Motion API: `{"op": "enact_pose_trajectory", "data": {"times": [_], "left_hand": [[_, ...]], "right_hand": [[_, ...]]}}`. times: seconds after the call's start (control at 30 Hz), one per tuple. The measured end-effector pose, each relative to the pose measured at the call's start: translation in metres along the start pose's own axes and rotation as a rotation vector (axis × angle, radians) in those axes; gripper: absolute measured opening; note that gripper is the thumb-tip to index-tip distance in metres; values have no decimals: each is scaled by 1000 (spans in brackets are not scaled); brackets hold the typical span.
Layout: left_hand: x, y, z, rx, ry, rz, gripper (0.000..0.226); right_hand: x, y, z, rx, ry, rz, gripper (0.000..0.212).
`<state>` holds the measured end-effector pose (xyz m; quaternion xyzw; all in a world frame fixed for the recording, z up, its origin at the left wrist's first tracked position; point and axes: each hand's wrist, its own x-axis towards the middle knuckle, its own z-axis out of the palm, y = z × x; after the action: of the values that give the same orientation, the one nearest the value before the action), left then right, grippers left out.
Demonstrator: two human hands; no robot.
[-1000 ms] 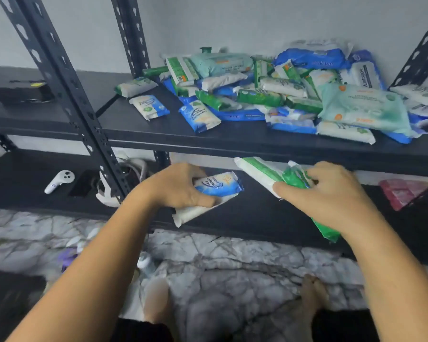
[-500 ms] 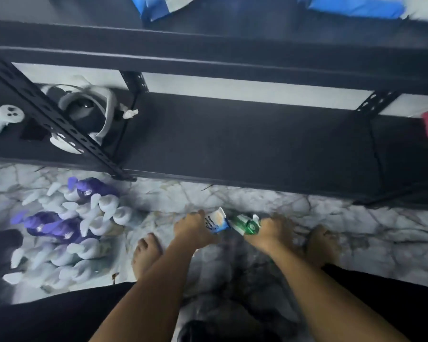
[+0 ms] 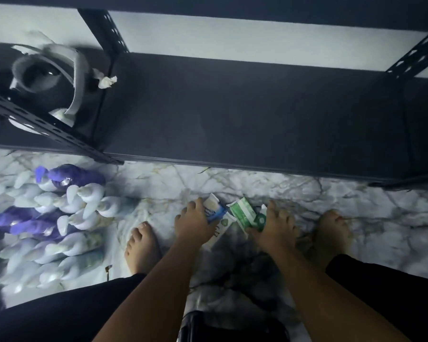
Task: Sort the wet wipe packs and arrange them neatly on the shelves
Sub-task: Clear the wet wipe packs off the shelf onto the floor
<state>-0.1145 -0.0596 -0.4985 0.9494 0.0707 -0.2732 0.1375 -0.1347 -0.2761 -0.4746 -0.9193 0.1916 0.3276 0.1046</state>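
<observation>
Both hands are low over the marble floor, between my bare feet. My left hand (image 3: 192, 222) grips blue-and-white wipe packs (image 3: 214, 211), with a white pack (image 3: 220, 230) sticking out beneath them. My right hand (image 3: 277, 224) holds green-and-white wipe packs (image 3: 245, 213). The packs are at or just above the floor, and contact is unclear. The dark lower shelf (image 3: 245, 107) lies ahead of the hands with nothing on its middle. The heap of packs on the upper shelf is out of view.
A pile of white and purple bottles (image 3: 47, 218) lies on the floor at the left. A white headset (image 3: 50, 77) sits on the lower shelf's left bay behind a slanted black upright (image 3: 47, 129). My bare feet (image 3: 141, 245) flank the hands.
The view has swung down from the upper shelf to the floor. Both hands came down from shelf height with their packs and now sit low by my feet.
</observation>
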Motion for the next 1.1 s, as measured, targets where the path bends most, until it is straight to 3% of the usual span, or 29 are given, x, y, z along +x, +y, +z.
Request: {"op": "enact_pose_trajectory", "data": {"times": [0.1, 0.23, 0.43, 0.57, 0.67, 0.83, 1.0, 1.1], "left_hand": [[-4, -1, -3, 13, 6, 35, 76], [-14, 19, -37, -31, -48, 85, 60], [-65, 78, -134, 17, 136, 349, 46], [-115, 121, -213, 23, 317, 540, 48], [-158, 158, -274, 22, 477, 699, 39], [-214, 205, -352, -11, 701, 877, 28], [-209, 246, -404, 65, 775, 861, 32], [-187, 270, -426, 152, 776, 814, 42]], "right_hand": [[-2, -4, -4, 5, -29, -18, 108], [-17, -12, -29, -14, -25, -94, 84], [-70, -15, -128, -57, 139, -303, 48], [-135, 3, -229, 23, 365, -432, 43], [-195, 26, -301, 52, 602, -525, 35], [-250, 57, -387, 209, 832, -574, 23], [-232, 71, -446, 267, 929, -552, 32], [-209, 72, -475, 164, 858, -475, 60]]}}
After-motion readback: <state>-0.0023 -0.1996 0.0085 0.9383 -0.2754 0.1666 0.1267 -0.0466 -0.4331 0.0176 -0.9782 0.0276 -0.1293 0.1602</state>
